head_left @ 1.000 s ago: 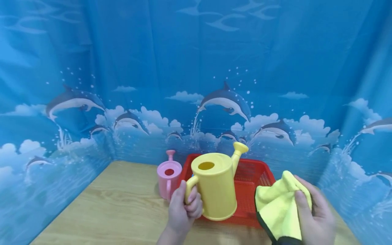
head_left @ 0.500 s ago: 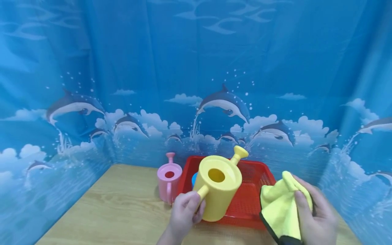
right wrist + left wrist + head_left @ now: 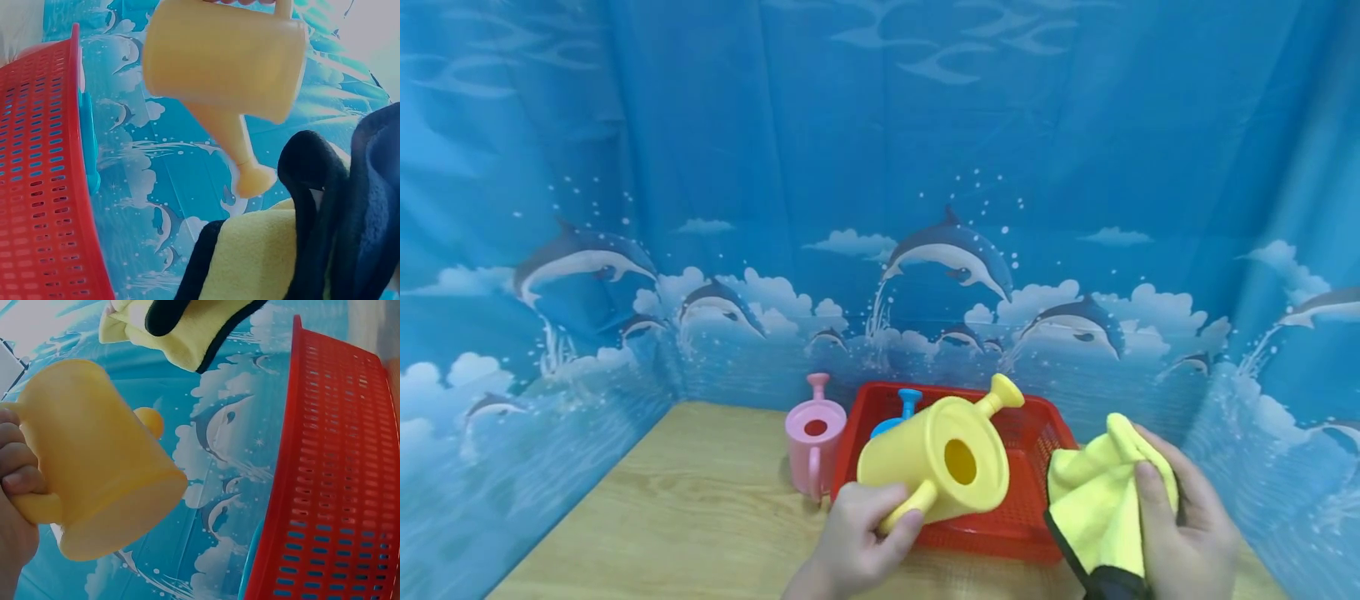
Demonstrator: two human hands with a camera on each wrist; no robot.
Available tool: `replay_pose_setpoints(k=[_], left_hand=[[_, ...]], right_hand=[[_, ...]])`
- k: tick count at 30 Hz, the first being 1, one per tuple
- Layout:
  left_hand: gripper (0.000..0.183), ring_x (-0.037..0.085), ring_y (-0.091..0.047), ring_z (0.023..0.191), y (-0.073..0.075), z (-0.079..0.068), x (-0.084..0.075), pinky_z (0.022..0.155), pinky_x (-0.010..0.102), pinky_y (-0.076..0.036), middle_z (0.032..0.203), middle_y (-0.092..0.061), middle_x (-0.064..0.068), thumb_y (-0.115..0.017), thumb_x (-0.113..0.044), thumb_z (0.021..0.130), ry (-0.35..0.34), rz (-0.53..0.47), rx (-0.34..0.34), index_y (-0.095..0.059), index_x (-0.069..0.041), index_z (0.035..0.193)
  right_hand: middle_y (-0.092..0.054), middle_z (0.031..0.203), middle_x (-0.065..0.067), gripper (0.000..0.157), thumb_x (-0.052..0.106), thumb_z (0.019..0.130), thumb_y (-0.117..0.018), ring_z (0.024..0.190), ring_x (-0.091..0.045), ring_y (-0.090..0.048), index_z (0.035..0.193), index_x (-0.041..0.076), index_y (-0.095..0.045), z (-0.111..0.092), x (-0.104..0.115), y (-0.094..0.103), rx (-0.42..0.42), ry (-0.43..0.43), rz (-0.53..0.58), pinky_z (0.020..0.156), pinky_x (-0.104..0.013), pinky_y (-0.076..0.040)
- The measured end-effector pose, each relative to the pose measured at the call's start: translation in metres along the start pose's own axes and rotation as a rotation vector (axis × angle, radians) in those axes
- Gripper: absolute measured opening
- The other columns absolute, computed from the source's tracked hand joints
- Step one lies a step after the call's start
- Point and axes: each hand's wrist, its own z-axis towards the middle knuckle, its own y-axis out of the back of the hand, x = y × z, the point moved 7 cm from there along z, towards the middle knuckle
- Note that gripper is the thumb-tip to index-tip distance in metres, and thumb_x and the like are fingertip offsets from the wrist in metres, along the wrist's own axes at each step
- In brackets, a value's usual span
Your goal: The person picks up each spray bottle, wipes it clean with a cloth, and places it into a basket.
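Above the red basket (image 3: 992, 543), head view: yellow watering can (image 3: 898, 454), lifted over the near left part and tilted, spout (image 3: 1002, 394) raised toward the basket's far right, filling hole (image 3: 960, 461) facing the wearer.
Left hand (image 3: 861, 537), head view: curled round the can's handle, by the basket's near left corner.
Right hand (image 3: 1191, 525), head view: thumb and fingers pinch a bunched yellow cloth (image 3: 1101, 504) at the basket's right; cloth and can are apart.
Step, head view: seemingly angling the can while the cloth is held ready; bringing the 2 together would call for a firm handle grip and loose cloth spread flat.
Basket contents, head view: 1 blue watering can (image 3: 909, 403) at the left, partly hidden.
Left of basket, head view: 1 pink watering can (image 3: 801, 450), upright on the tabletop (image 3: 685, 492); its contents cannot be told.
Can's base, left wrist view: turned toward the basket's slotted wall, not touching it; fingers wrap the handle.
Basket rim, right wrist view: a blue edge shows alongside; cloth folds hide the right hand's grip.
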Motion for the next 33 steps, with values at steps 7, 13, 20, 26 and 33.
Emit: replay_pose_setpoints(k=[7, 13, 20, 26, 33], left_hand=[[0.027, -0.006, -0.029, 0.045, -0.008, 0.002, -0.007, 0.045, 0.003, -0.02, 0.051, -0.035, -0.011, -0.056, -0.019, 0.084, -0.118, 0.2, 0.037, -0.042, -0.017, 0.061], [0.033, -0.006, -0.026, 0.043, -0.005, 0.006, -0.015, 0.046, 0.003, -0.015, 0.048, -0.031, -0.012, -0.056, -0.024, 0.083, -0.207, 0.305, -0.062, -0.038, -0.018, 0.056], [0.045, -0.004, -0.02, 0.044, 0.002, 0.013, -0.029, 0.045, 0.008, -0.012, 0.047, -0.028, -0.012, -0.058, -0.037, 0.085, -0.342, 0.425, -0.171, -0.034, -0.019, 0.052], [0.041, -0.004, -0.028, 0.044, -0.003, 0.01, -0.032, 0.048, 0.006, -0.015, 0.047, -0.032, -0.014, -0.06, -0.038, 0.082, -0.426, 0.438, -0.124, -0.038, -0.02, 0.052], [0.037, -0.004, -0.027, 0.044, -0.007, 0.01, -0.034, 0.048, 0.008, -0.013, 0.047, -0.034, -0.014, -0.059, -0.036, 0.078, -0.464, 0.481, -0.132, -0.039, -0.022, 0.05]], right_hand=[[-0.061, 0.116, 0.006, 0.028, 0.003, 0.09, -0.051, 0.091, -0.007, -0.058, 0.117, 0.002, -0.058, 0.001, 0.002, 0.005, -0.022, -0.018, -0.028, 0.067, -0.009, -0.045], [-0.061, 0.115, 0.006, 0.028, 0.003, 0.09, -0.052, 0.09, -0.007, -0.058, 0.117, 0.005, -0.058, 0.001, 0.006, 0.006, -0.027, -0.006, -0.054, 0.067, -0.009, -0.045], [-0.061, 0.114, 0.007, 0.028, 0.004, 0.09, -0.052, 0.09, -0.007, -0.058, 0.117, 0.004, -0.059, 0.001, 0.004, 0.007, -0.039, 0.012, -0.062, 0.068, -0.009, -0.045], [-0.062, 0.114, 0.005, 0.028, -0.001, 0.088, -0.053, 0.091, -0.007, -0.058, 0.115, 0.003, -0.059, 0.001, 0.002, 0.007, -0.035, 0.069, -0.044, 0.068, -0.01, -0.045], [-0.063, 0.114, 0.005, 0.03, -0.004, 0.085, -0.055, 0.078, -0.004, -0.058, 0.114, 0.001, -0.06, 0.004, 0.009, 0.007, -0.01, 0.165, -0.041, 0.059, -0.01, -0.043]])
